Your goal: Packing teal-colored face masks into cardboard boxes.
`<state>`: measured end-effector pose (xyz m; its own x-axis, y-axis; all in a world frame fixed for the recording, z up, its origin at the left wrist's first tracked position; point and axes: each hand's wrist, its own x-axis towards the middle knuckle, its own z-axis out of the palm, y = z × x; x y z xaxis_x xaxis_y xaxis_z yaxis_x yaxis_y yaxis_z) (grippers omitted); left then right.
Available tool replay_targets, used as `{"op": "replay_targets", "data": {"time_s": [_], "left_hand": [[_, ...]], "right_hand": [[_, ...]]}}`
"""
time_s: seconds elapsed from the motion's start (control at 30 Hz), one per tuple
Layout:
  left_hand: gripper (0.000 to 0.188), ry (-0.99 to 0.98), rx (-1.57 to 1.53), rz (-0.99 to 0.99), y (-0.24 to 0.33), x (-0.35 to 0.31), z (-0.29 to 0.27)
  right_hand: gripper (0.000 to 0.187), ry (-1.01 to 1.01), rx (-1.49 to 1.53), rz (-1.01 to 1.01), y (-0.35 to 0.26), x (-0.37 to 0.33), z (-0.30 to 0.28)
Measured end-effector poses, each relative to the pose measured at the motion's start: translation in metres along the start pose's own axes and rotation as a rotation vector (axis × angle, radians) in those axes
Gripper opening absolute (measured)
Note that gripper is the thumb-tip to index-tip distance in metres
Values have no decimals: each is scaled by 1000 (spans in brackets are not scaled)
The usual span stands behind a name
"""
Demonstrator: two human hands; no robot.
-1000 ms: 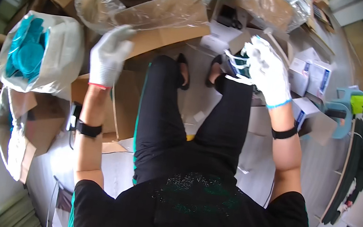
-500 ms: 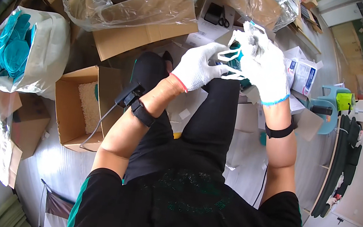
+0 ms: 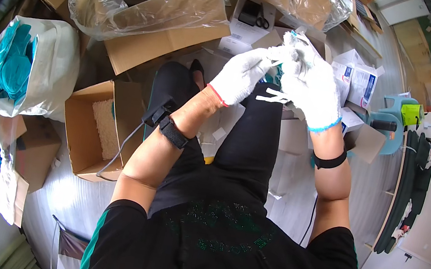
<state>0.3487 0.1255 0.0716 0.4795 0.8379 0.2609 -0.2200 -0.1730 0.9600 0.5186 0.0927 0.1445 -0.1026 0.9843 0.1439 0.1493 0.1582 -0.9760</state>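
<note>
In a white knit glove with a red cuff, my left hand [image 3: 240, 76] is closed, its thumb and fingertips pinched on the white straps of a bundle. My right hand [image 3: 315, 91], in a white glove with a blue cuff, is closed round this bundle of white straps [image 3: 272, 95] with some teal material [image 3: 274, 75] showing between the hands. One looped strap hangs below my right fingers. The hands are close together above my right knee. The gloves hide most of the bundle, so its exact kind cannot be made out.
A white bag [image 3: 61, 69] of teal pieces stands at the left beside an open cardboard box [image 3: 78, 139] with pale contents. A large plastic-lined carton [image 3: 169, 35] lies ahead. Scissors [image 3: 263, 22] rest on a white box beyond my hands. A light-blue stool [image 3: 390, 141] stands at the right.
My left hand has moved slightly right and up, its fingers closing from a wider grip to a pinch near my right hand. The straps stretched between the hands have gone slack, one now hanging lower.
</note>
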Motion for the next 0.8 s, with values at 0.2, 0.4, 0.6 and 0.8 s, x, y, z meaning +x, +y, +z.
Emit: {"op": "replay_targets", "data": {"time_s": [0.2,0.4,0.6,0.8], "left_hand": [[21,-204,97,-40,-8,-15,24],[28,-395,53,-138,28,-47,-12],[22,-710,107,-105,80,-89,-31],[23,-742,107,-318,111,-103,-62]], "right_hand": [[37,90,500,-146,18,15,0],[8,-325,-765,-539,12,-23,3],[11,-658,-591,-537,-19,-61,0],[17,-720,-623,-503,-33,-65,-15]]}}
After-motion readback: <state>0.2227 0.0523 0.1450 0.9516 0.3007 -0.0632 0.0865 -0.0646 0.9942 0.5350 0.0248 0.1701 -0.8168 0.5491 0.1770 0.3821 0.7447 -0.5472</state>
